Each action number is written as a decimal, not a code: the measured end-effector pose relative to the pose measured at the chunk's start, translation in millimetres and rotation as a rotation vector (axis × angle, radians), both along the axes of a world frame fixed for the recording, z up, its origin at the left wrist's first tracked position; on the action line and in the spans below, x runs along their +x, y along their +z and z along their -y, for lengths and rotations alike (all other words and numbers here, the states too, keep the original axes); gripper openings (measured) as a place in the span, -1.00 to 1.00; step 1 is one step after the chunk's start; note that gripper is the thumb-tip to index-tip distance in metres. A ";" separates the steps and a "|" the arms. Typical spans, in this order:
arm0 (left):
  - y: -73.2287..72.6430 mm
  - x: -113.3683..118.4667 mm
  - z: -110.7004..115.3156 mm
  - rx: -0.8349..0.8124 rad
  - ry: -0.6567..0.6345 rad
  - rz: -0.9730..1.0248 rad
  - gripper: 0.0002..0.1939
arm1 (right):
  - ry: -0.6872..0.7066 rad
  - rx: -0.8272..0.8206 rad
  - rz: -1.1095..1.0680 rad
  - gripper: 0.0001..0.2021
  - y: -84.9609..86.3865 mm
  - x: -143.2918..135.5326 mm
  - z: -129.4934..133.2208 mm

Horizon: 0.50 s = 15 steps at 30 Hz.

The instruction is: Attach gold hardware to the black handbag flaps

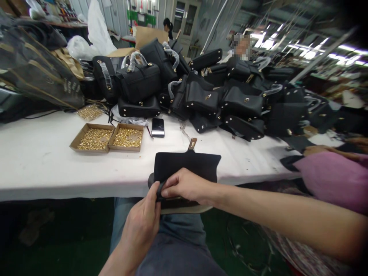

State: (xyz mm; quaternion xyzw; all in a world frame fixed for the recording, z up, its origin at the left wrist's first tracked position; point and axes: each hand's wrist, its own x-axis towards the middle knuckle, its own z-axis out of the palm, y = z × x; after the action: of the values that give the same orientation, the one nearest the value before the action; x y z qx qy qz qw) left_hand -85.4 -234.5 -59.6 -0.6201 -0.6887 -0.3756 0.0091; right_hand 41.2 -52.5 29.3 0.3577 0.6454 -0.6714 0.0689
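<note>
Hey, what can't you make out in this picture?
Head view:
What the left hand and right hand pinch on the black bag: their grip hides it.
Shapes of gold pieces: too small.
Lettering on gray sack: blurred.
Pink sleeve's wearer: mostly cut off by right edge.

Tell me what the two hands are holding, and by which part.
A black bag: the left hand and the right hand both grip it at its left side, below the raised flap; the exact part pinched is partly hidden.

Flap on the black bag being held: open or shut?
Open: the flap spreads out beyond the left hand and right hand, its gold clasp projecting from the far edge, unfastened.
</note>
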 end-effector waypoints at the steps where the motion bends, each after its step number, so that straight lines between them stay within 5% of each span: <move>1: -0.7 0.0 -0.6 0.002 0.002 -0.004 -0.42 | 0.004 -0.001 0.038 -0.89 1.6 -1.2 -1.0; 15: -15.1 1.6 5.4 0.016 -0.047 -0.023 -0.40 | 0.050 -0.031 0.168 -0.82 -8.1 -15.1 -12.2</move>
State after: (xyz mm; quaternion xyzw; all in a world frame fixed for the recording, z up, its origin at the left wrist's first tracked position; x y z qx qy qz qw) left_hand -83.7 -240.0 -74.8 -0.6403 -0.6708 -0.3740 0.0133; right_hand 26.1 -40.3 21.2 0.3956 0.6356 -0.6469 0.1450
